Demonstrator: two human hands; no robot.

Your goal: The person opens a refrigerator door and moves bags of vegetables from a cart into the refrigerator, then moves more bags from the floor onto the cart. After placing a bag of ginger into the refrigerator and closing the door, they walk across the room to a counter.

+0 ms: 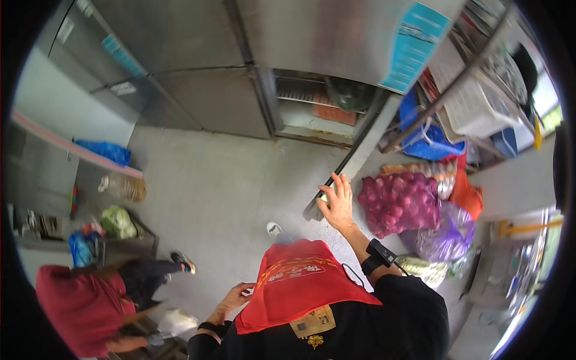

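Note:
My right hand [338,202] grips the edge of a steel refrigerator door [360,144], which is swung outward. Its fingers curl over the dark gasket side, with the thumb on the nearer part of the edge. Behind the door the lower compartment shows a wire shelf [297,96], a reddish-orange block-like item [335,114] and a dark green bag [349,93]. Down by my side, my left hand [237,296] is beside the red apron [300,279], its fingers loosely bent and apart, with nothing visible in them. Part of its fingertips is hidden by the apron.
Mesh sacks of purple onions [399,204] and a purple plastic bag [450,231] lie on the floor right of my arm. A rack with a white basket [480,108] stands behind. A person in a red shirt [84,312] is at left, near a cabbage [118,222].

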